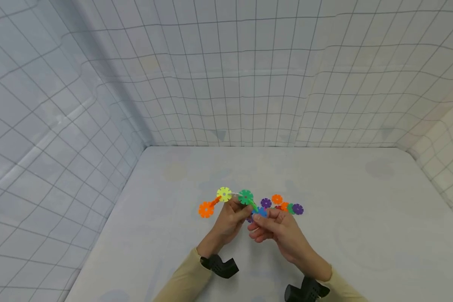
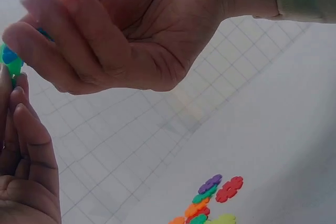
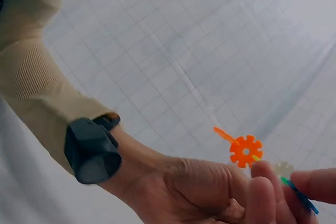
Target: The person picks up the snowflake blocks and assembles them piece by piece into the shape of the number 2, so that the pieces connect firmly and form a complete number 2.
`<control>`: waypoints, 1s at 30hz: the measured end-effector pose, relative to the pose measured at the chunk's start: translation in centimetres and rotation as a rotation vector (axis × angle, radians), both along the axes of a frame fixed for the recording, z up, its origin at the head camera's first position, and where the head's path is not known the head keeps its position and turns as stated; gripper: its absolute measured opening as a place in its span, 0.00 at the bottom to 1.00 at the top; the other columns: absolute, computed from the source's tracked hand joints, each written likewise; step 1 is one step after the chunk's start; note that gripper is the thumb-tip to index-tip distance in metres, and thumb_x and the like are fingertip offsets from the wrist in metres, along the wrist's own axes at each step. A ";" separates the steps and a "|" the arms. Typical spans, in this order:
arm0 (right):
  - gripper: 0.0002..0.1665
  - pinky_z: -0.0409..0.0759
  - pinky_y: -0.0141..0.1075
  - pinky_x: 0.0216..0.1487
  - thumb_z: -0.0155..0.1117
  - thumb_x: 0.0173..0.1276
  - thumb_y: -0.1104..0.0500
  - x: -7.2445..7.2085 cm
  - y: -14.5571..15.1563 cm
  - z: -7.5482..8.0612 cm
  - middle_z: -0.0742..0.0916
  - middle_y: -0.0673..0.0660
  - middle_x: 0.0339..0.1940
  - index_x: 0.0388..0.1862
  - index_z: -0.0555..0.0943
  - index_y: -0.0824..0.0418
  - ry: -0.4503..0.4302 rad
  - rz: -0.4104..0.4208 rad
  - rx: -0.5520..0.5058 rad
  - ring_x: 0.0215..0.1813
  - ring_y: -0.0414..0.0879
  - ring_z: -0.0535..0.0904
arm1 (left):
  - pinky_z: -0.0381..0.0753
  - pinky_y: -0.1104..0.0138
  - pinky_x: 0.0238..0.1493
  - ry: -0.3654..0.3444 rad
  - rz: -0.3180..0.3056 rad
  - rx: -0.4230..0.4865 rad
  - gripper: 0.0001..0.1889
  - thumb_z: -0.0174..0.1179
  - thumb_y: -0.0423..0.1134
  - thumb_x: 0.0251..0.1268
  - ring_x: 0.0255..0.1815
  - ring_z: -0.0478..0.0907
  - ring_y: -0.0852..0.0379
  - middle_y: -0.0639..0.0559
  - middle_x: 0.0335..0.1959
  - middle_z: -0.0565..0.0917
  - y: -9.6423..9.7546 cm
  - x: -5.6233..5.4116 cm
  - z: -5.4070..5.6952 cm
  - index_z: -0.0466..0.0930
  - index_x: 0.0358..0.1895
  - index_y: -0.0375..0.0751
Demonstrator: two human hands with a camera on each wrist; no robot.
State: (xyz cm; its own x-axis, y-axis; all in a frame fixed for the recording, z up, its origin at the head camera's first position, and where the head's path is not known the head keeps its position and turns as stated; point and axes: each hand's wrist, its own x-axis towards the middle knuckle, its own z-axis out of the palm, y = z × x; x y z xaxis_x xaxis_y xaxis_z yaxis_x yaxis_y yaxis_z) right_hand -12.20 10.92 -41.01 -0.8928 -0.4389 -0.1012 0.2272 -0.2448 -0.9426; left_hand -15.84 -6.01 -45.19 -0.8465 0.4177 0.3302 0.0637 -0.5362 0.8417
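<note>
My left hand [image 1: 229, 220] holds a chain of notched plastic discs near its green disc [image 1: 246, 197]. From there the chain runs left through a thin white disc, a yellow disc [image 1: 224, 194] and two orange discs, with one orange disc [image 1: 206, 209] at the far end. On the right side of the green disc a light green disc [image 1: 253, 205] joins on at an angle. My right hand [image 1: 283, 233] pinches a blue disc [image 1: 262, 212] between thumb and forefinger, right at the light green one. In the right wrist view the blue disc [image 3: 300, 196] appears edge-on between fingertips.
Loose discs lie on the white table [image 1: 362, 218] just beyond my right hand, among them a purple disc [image 1: 298, 209] and an orange disc [image 1: 277, 199]. The left wrist view also shows a loose red disc [image 2: 229, 189]. Grid-patterned white sheets [image 1: 226, 75] enclose the table.
</note>
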 end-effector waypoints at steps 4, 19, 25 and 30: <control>0.14 0.83 0.39 0.30 0.61 0.68 0.58 -0.7 1.0 0.0 0.86 0.60 0.32 0.38 0.75 0.70 0.061 0.043 0.124 0.29 0.48 0.85 | 0.76 0.74 0.36 0.030 -0.034 -0.020 0.05 0.55 0.36 0.70 0.29 0.74 0.63 0.59 0.30 0.80 -0.3 -0.2 -0.3 0.81 0.39 0.48; 0.10 0.81 0.36 0.27 0.61 0.67 0.63 -2.2 2.7 -0.5 0.85 0.58 0.26 0.39 0.72 0.70 0.169 0.038 0.117 0.28 0.48 0.83 | 0.78 0.67 0.38 -0.068 0.236 -0.573 0.12 0.59 0.40 0.68 0.34 0.78 0.53 0.52 0.33 0.83 -0.6 -1.3 -2.2 0.81 0.44 0.33; 0.03 0.80 0.34 0.28 0.60 0.68 0.65 -2.7 3.1 -0.6 0.85 0.57 0.28 0.35 0.74 0.63 0.127 -0.038 0.132 0.30 0.48 0.82 | 0.74 0.64 0.41 0.190 0.413 -1.197 0.14 0.66 0.44 0.60 0.39 0.73 0.54 0.52 0.38 0.79 -0.5 -1.4 -3.8 0.83 0.45 0.39; 0.02 0.78 0.31 0.27 0.59 0.68 0.65 -3.0 3.4 -0.7 0.84 0.55 0.26 0.34 0.77 0.61 0.100 -0.089 0.122 0.28 0.43 0.80 | 0.72 0.61 0.46 0.204 0.411 -1.319 0.18 0.69 0.43 0.56 0.43 0.67 0.52 0.50 0.39 0.72 -0.4 -1.1 -4.3 0.80 0.47 0.39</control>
